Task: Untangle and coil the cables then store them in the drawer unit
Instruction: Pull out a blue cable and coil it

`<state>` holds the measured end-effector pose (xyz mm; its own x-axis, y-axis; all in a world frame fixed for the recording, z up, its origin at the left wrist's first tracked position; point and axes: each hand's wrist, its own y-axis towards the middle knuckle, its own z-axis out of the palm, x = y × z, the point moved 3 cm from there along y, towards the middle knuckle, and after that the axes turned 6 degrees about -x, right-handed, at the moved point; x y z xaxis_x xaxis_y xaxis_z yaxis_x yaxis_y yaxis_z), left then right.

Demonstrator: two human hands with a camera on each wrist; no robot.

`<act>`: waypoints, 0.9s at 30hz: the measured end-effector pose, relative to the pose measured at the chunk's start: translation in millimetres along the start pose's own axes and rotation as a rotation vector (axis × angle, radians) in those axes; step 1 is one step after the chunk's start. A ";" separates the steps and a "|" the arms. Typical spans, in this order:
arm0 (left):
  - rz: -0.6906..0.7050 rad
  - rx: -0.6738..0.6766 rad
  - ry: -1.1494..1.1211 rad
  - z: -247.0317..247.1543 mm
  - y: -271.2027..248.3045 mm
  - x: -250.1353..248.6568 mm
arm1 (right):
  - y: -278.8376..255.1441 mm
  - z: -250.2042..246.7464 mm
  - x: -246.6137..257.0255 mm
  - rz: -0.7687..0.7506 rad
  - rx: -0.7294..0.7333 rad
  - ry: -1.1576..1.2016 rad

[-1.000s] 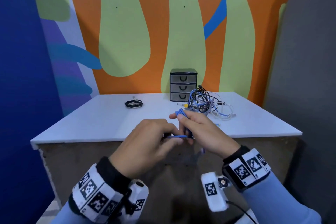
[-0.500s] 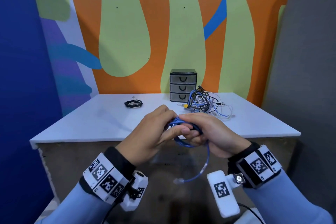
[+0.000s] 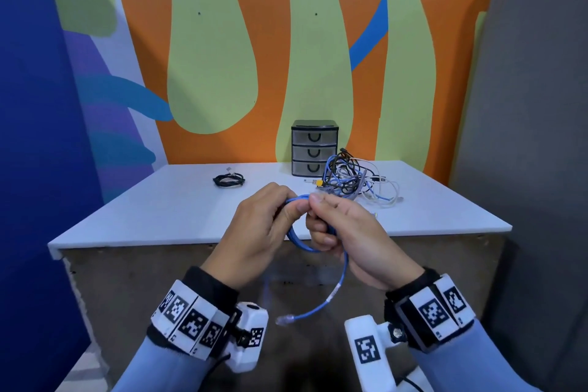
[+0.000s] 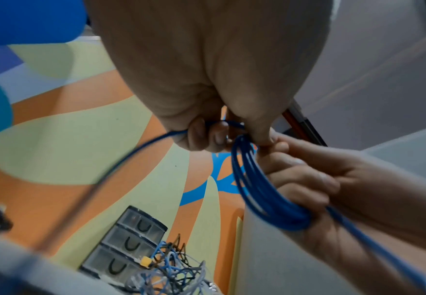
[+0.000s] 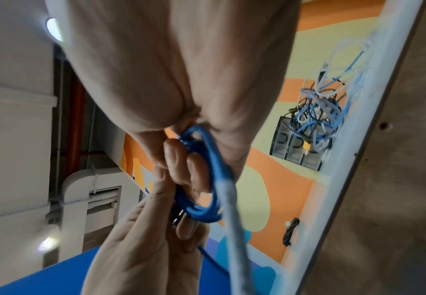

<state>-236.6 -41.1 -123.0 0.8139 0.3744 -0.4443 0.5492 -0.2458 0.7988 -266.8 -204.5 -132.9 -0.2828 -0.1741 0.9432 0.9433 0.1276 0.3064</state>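
A blue network cable (image 3: 297, 240) is wound into a small coil (image 4: 265, 191) held in front of the table's near edge. My left hand (image 3: 264, 226) pinches the coil's top between thumb and fingers. My right hand (image 3: 340, 229) grips the coil's other side with curled fingers (image 4: 305, 179). The cable's free end hangs below the hands and ends in a clear plug (image 3: 284, 319). A tangled heap of blue, white, grey and black cables (image 3: 353, 180) lies at the table's back right. The three-drawer unit (image 3: 314, 148) stands behind it, drawers closed.
A coiled black cable (image 3: 229, 180) lies on the white table (image 3: 165, 210) at the back left. A painted wall stands behind the table and a grey panel (image 3: 534, 137) at the right. The table's front face drops below my hands.
The hands rose slightly and stayed together on the blue coil. The free tail with its plug now hangs lower and further left.
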 end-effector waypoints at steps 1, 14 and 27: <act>-0.025 -0.020 -0.040 -0.2 -1.3 0.0 | -1.1 -0.4 -1.5 0.003 -0.011 -0.010; -0.266 -0.272 -0.131 -1.0 -23.5 -8.0 | -7.5 -2.4 -5.9 0.067 -0.012 0.403; -0.451 -0.214 -0.573 6.0 -25.5 -29.4 | -1.7 -0.4 -7.9 -0.167 -0.271 -0.297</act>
<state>-273.4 -51.3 -132.8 0.5225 -0.1401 -0.8411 0.8508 0.0214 0.5250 -266.0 -203.7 -140.9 -0.4359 0.1229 0.8916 0.8807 -0.1460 0.4507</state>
